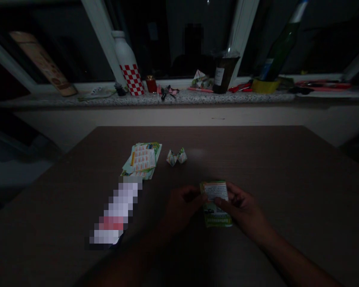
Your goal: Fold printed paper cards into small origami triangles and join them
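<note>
A green-and-white printed paper sheet (pixel 217 217) is held in front of me above the table, its lines of small text facing up. The fingers of my left hand (pixel 182 208) pinch its left edge. On the other side my right hand (pixel 245 209) grips it, with the thumb pressed on the face and the fingers partly hidden behind. Beyond my hands stands a small folded-paper piece (pixel 176 157) with two pointed parts. A pile of similar printed sheets (pixel 143 158) lies to its left.
A blurred-out bright phone-like object (pixel 119 211) lies left of my hands on the brown table (pixel 287 167). Along the windowsill (pixel 101 97) stand a checkered white bottle (pixel 131 75), a dark drink cup (pixel 223 75), a green bottle (pixel 283 46) and a tan cylinder (pixel 44 65).
</note>
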`<state>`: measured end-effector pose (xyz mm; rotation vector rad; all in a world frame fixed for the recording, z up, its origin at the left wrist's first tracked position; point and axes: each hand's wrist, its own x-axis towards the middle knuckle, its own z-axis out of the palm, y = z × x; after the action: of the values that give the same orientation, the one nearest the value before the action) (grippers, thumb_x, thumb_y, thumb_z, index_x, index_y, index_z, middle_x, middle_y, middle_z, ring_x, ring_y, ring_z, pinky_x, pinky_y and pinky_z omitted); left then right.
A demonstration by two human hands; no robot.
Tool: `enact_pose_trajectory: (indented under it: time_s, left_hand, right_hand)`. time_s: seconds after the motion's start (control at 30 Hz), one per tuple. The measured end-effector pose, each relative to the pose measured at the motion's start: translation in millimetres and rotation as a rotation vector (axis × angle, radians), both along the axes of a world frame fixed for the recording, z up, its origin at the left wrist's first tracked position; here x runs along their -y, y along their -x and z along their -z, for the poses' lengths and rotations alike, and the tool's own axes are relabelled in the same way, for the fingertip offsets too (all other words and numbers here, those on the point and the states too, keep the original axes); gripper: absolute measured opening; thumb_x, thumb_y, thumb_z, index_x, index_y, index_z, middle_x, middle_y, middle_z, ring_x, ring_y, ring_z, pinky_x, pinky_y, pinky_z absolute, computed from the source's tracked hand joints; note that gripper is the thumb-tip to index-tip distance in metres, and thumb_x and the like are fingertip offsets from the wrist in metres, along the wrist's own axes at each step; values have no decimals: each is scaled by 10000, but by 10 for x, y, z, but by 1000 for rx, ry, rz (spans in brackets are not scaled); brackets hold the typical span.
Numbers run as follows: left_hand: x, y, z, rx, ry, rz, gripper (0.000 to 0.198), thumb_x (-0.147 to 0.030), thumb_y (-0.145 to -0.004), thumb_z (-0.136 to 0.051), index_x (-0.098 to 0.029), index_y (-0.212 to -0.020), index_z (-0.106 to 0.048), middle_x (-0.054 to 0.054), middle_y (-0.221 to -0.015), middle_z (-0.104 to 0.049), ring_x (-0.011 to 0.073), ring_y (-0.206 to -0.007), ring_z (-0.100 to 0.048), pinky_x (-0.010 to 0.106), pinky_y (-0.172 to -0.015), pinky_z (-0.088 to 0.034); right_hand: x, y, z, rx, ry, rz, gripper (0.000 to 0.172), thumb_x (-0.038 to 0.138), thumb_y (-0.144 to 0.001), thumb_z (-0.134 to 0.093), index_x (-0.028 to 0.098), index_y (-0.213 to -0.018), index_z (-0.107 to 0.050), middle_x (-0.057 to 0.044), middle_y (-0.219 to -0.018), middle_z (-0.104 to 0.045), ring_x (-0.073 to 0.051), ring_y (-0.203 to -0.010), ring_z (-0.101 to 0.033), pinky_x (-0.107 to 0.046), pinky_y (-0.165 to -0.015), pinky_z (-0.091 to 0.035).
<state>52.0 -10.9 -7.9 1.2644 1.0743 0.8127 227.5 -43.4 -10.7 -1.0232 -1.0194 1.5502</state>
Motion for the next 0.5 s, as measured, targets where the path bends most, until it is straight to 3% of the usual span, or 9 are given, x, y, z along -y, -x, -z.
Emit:
enact_pose_trajectory:
  time_s: [0.23,0.5]
  left_hand:
    - [-18,-10,29,58,51,-66,170,-296,-672,-741,-158,-746,-674,-22,-602,-623,95,-509,-522,207,-503,-398]
    - [-39,-23,85,114,58,-139,283,-247,-623,-784,-162,-827,-607,-13,-708,-645,90,-530,-548,201,-498,-421]
  right_hand:
    - [-2,7,84,2,11,12,459,312,-737,-755,242,-1153,-577,-35,-974,-749,-188,-836,-713,-314,-776,-551]
    - [-33,28,101,48,60,50,517,340,-673,-797,227,-1129,-582,-40,-940,-756,-220,-845,-718,-347,-767,-561]
